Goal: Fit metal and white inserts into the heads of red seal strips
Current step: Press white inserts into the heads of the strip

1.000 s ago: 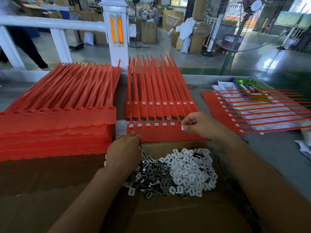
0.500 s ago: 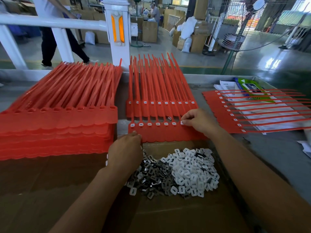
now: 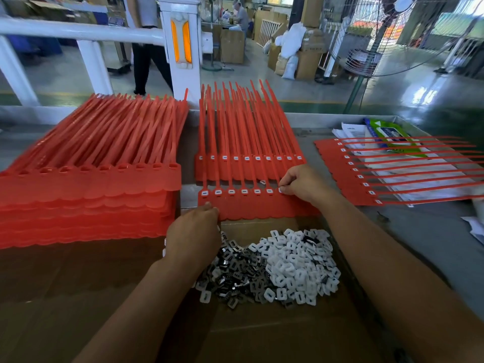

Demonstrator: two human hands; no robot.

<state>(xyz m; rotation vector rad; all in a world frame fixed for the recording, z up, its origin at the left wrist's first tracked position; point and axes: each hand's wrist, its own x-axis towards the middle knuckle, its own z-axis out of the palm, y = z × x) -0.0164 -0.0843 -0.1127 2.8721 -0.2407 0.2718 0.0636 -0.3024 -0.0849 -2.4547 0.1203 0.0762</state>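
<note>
- The front sheet of red seal strips (image 3: 258, 208) lies on the surface at 12 o'clock, with its heads in a row from 9 to 3 and its tails pointing to 12.
- Our left hand (image 3: 195, 237) rests curled at the sheet's 7 o'clock corner; we cannot tell whether its grip holds anything.
- Our right hand (image 3: 301, 183), nearer the heads we judge unfilled toward 3, arches knuckles-up, its grip pinched on a white insert (image 3: 280, 190) at the seventh head.

Factory floor, with stacked cartons (image 3: 309, 62) and a big pedestal fan (image 3: 377, 40).
</note>
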